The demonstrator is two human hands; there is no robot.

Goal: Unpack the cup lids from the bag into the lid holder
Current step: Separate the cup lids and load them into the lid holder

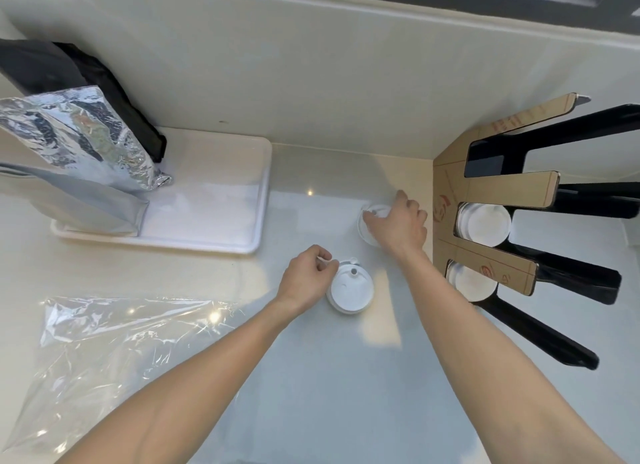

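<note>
A short stack of white cup lids sits on the pale counter in the middle. My left hand pinches its left rim with curled fingers. Farther right, my right hand closes over a second white lid stack, which is mostly hidden under the fingers. The lid holder, black with brown cardboard-faced dividers, stands at the right; two of its slots hold white lids. The clear plastic bag lies flat and looks empty at the lower left.
A white tray at the back left carries a silver foil pouch and a black bag. A pale wall rises behind the counter. The holder's black prongs stick out toward me at the right.
</note>
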